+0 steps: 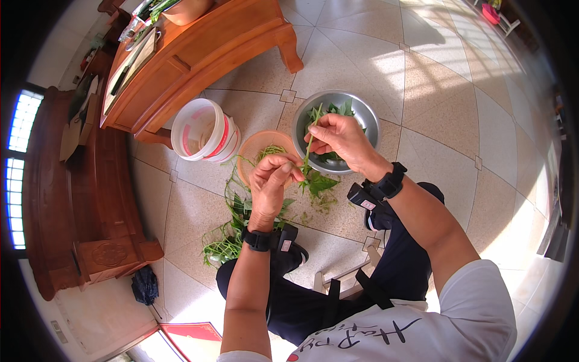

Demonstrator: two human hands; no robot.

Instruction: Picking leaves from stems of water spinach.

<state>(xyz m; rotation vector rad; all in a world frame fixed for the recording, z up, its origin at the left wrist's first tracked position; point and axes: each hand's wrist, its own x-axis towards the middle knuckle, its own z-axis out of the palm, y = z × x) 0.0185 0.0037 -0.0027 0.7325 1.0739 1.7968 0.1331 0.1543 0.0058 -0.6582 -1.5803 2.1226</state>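
A green leafy stem [309,151] is pinched upright between the thumb and fingers of my right hand [344,140], with a leaf [320,183] at its lower end. My left hand [270,183] has its thumb and forefinger brought together beside the stem's lower part; whether a thin strand lies between them is too small to see. Below my right hand sits a steel bowl [372,122] with green leaves [346,108] in it. Partly behind my left hand, an orange plastic basket [246,151] holds thin green stems [271,151]. A heap of leafy vines [233,235] lies on the floor by my left foot.
A white bucket [228,140] stands left of the basket, near a carved wooden table [203,59] bearing a cutting board [144,59] and a knife [120,80]. Green scraps [323,203] litter the tiles between my feet. A folded umbrella [144,285] leans at the lower left.
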